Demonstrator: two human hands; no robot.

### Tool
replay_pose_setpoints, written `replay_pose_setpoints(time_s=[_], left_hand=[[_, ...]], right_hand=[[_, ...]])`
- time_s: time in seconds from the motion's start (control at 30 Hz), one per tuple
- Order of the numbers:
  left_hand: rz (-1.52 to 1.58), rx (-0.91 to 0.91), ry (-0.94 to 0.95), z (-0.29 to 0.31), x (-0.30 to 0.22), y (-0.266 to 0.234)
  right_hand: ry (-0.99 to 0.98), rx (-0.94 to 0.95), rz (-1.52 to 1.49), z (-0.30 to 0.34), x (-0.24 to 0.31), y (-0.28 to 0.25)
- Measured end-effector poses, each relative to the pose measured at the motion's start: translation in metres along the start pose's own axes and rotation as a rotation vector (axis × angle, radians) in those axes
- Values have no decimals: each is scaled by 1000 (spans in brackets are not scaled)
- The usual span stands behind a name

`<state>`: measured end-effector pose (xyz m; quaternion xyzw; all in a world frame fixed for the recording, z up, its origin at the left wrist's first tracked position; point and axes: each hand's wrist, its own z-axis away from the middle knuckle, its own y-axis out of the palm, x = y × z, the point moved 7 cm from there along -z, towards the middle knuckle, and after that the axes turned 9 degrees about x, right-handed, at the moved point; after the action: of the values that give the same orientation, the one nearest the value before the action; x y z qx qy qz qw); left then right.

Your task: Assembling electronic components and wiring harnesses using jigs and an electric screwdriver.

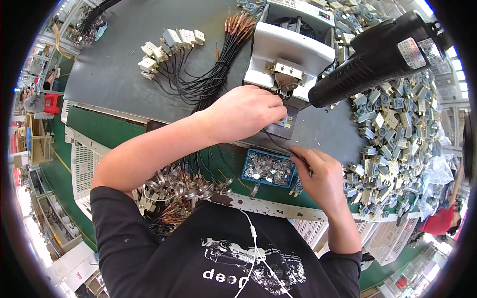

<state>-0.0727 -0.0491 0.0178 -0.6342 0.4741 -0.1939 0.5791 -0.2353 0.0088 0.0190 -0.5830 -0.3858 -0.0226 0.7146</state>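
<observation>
My left hand (248,111) is closed at the front of a white bench machine (293,49), its fingertips on a small grey plug block (284,121) with brass pins. The fingers hide most of that block. My right hand (320,174), lower and to the right, pinches a thin black cable (276,142) that runs up toward the plug block. Beside the right fingers stands a blue tray (244,171) of small metal pieces. A metal fixture (288,74) on the machine sits just above my left fingers.
A black cylindrical tool (367,62) juts in from the right, close to the machine. Many grey and cream plug blocks (390,129) are heaped on the right. Bundled black cables (213,82) with cream connectors (171,42) lie at left. Metal rings (189,185) hang near the front edge.
</observation>
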Motion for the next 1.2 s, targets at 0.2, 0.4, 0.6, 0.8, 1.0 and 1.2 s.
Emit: replay_pose_setpoints(time_s=[0.2, 0.4, 0.6, 0.8, 1.0, 1.2], left_hand=[[102, 57, -107, 0, 3, 4], [257, -77, 105, 9, -19, -22], [279, 112, 70, 14, -20, -28], [333, 275, -83, 19, -8, -40], [516, 210, -154, 28, -6, 0], [45, 142, -40, 31, -10, -31]], right_hand=[[-31, 38, -190, 6, 5, -10], [-151, -190, -128, 22, 1, -24], [70, 212, -429, -11, -18, -17], [-10, -122, -222, -21, -5, -18], [-156, -470, -1032, -30, 19, -1], [200, 111, -834, -32, -5, 1]])
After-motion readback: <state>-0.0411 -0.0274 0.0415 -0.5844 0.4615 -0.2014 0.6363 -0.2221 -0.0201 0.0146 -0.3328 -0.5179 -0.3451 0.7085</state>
